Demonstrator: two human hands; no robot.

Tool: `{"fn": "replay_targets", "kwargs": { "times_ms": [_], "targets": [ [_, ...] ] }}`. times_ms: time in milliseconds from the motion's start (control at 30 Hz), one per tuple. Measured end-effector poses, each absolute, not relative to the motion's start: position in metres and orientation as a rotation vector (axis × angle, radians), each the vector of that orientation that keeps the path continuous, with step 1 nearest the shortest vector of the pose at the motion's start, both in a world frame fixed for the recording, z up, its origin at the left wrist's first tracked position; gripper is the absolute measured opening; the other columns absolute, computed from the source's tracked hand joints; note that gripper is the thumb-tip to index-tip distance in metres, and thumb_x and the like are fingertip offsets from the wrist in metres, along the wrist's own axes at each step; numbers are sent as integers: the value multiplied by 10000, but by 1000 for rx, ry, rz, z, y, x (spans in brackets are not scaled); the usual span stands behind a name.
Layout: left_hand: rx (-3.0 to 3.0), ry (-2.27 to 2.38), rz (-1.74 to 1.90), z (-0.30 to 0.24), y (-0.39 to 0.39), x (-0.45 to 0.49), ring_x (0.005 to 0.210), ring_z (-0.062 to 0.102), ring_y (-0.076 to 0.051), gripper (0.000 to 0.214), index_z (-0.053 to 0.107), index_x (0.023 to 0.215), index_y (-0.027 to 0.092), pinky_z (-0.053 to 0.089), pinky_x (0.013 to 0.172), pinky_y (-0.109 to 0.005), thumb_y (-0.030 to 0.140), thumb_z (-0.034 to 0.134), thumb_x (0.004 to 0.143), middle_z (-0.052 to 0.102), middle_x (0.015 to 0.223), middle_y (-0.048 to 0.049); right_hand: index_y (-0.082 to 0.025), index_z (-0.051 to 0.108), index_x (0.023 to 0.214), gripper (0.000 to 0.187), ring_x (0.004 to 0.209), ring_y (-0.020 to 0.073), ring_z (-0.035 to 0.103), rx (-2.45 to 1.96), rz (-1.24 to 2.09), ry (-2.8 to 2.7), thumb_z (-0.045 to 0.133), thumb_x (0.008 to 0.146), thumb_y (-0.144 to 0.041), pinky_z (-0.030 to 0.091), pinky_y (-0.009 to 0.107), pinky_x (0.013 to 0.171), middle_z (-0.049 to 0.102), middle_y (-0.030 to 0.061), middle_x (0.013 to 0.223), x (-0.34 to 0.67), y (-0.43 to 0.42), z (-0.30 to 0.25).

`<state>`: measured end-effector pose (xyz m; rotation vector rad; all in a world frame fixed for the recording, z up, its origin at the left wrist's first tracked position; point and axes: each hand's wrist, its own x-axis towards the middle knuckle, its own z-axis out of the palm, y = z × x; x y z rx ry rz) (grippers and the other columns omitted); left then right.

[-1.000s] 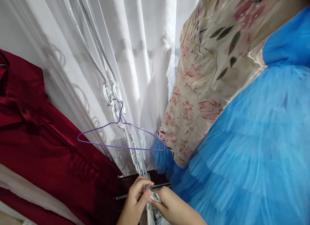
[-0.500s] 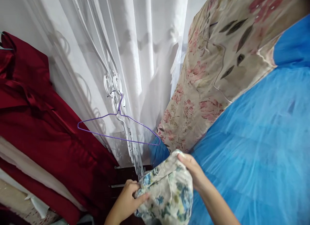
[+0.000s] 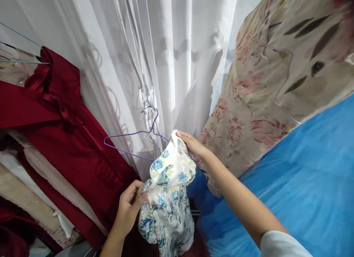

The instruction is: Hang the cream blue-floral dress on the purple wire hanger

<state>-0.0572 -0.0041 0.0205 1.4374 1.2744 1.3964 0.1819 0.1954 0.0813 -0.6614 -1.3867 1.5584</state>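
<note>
A white garment (image 3: 168, 198) with a blue and green flower print hangs between my two hands. My right hand (image 3: 189, 142) pinches its upper edge, near the right arm of a purple wire hanger (image 3: 129, 133). Lower down, my left hand (image 3: 132, 201) grips the garment's left side, thumb on the front and fingers partly hidden behind cloth. The hanger hangs by its hook from a white scrolled metal stand (image 3: 148, 102). Its right end is hidden behind the garment; whether it is inside the cloth I cannot tell.
Dark red clothing (image 3: 91, 168) hangs on the left, beside beige and white garments. On the right are a beige floral dress (image 3: 235, 102) and a wide blue tulle skirt (image 3: 276, 183). Behind the stand falls a white curtain (image 3: 182, 65).
Both hands have moved up and left with the garment, which now hangs longer and covers the hanger's right end. The view has shifted slightly left.
</note>
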Motion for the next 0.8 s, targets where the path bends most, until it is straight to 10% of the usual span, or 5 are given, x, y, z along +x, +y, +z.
{"fn": "replay_targets", "kwargs": {
  "times_ms": [333, 533, 800],
  "targets": [
    [2076, 1668, 893, 35, 48, -210, 803, 582, -233, 172, 725, 728, 250, 443, 836, -326, 125, 662, 629, 657, 758, -26, -137, 739, 981, 381, 427, 104, 531, -682, 1745, -1408, 780, 726, -416, 372, 195, 420, 639, -21, 549, 178, 176, 99],
    [2289, 1829, 1204, 94, 106, -276, 1063, 551, -296, 201, 730, 847, 270, 82, 1172, -504, 218, 597, 706, 695, 984, -47, -143, 733, 1029, 345, 670, 179, 687, -689, 1763, -1397, 765, 758, -354, 506, 240, 589, 754, 70, 817, 181, 170, 116],
    [2108, 1408, 1291, 138, 164, -192, 983, 617, -190, 348, 541, 1204, 225, 456, 916, -312, 392, 467, 907, 571, 1322, -86, -143, 715, 853, 253, 592, 168, 640, -781, 1636, -1366, 750, 788, -385, 533, 289, 576, 720, 48, 754, 170, 170, 87]
  ]
}}
